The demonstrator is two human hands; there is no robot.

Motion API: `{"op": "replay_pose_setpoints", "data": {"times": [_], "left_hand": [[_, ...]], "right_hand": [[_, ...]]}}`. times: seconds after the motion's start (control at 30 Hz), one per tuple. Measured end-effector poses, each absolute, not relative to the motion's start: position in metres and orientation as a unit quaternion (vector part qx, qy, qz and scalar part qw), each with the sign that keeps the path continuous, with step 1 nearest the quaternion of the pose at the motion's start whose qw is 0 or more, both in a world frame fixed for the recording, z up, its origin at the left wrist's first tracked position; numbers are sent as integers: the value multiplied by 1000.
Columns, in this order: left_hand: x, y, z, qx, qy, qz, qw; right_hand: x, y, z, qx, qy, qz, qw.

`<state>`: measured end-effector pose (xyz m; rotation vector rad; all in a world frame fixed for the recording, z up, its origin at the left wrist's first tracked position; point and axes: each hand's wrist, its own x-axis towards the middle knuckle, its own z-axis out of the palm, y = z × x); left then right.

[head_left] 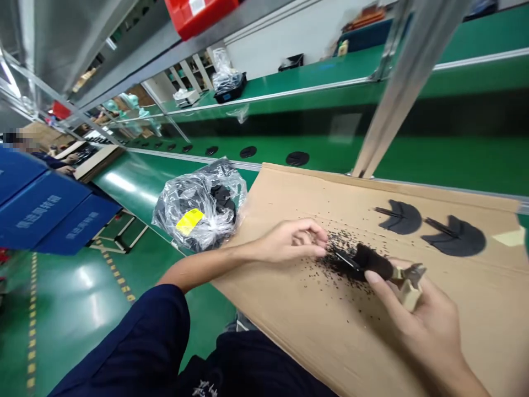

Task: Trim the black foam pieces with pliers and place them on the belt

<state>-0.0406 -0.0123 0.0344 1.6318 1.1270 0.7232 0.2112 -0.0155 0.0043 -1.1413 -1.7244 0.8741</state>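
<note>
Black part point(372, 263) is being held just above the cardboard point(314, 331) on the desk, its long axis running left-right between the hands. Its left tip is being pinched by the left hand point(289, 242), and cutters point(410, 278) are being gripped by the right hand point(425, 320) at its right end.

Overall: bright, even indoor light from overhead.
Glare: white sheen on the green floor point(82, 298) far left of the grip, and hot spots on the plastic bag point(198, 204) just left of it.
Shadows: soft, faint ones under the left hand point(289, 240) and right hand point(421, 314) on the cardboard point(314, 342).
Detail: the black piece point(372, 263) in the grip reads as a flat dark mass; the cutters point(409, 292) are slightly soft.
Blur: shelves far up-left of the grip are smeared.
Distortion: a wide lens tilts and bends the metal post point(397, 88) above the grip.
</note>
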Motion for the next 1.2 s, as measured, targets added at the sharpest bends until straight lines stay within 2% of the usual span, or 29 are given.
{"op": "replay_pose_setpoints", "data": {"times": [0.07, 0.1, 0.13, 0.17, 0.33, 0.47, 0.63, 0.67, 0.7, 0.77, 0.83, 1.0, 1.07, 1.13, 1.2], "left_hand": [[-82, -17, 50, 742, 552, 167, 341], [-106, -17, 58, 747, 618, 58, 237], [-128, -16, 64, 715, 687, -46, 122], [-150, -14, 68, 682, 723, -83, 74], [-212, 9, 59, 601, 787, -138, -19], [-216, 20, 53, 591, 793, -143, -45], [-201, -1, 77, 616, 779, -89, -76], [-194, -8, 81, 631, 771, -50, -72], [-186, -16, 84, 656, 751, 68, -46], [-162, -29, 81, 689, 667, 276, 69], [-128, -36, 70, 689, 589, 380, 183], [-42, -25, 25, 607, 499, 362, 503], [-21, -19, 13, 559, 471, 339, 592], [-10, -18, 5, 557, 454, 337, 609], [-7, -21, 2, 590, 446, 363, 566]], "right_hand": [[211, -12, 3, -478, -678, 364, 423], [211, -11, 3, -487, -673, 366, 419], [211, -9, 3, -493, -669, 368, 417], [211, -8, 3, -497, -666, 368, 418], [211, -5, 4, -492, -660, 385, 418], [211, -6, 3, -492, -654, 401, 412], [210, -10, 6, -493, -645, 413, 413], [210, -11, 7, -490, -646, 414, 414], [210, -12, 7, -489, -647, 411, 416], [209, -15, 7, -481, -664, 387, 423], [209, -18, 5, -463, -692, 341, 436], [215, -21, -3, -384, -781, 175, 460], [217, -20, -5, -341, -809, 84, 471], [218, -19, -6, -301, -826, 23, 475], [217, -20, -6, -281, -837, 18, 469]]}}
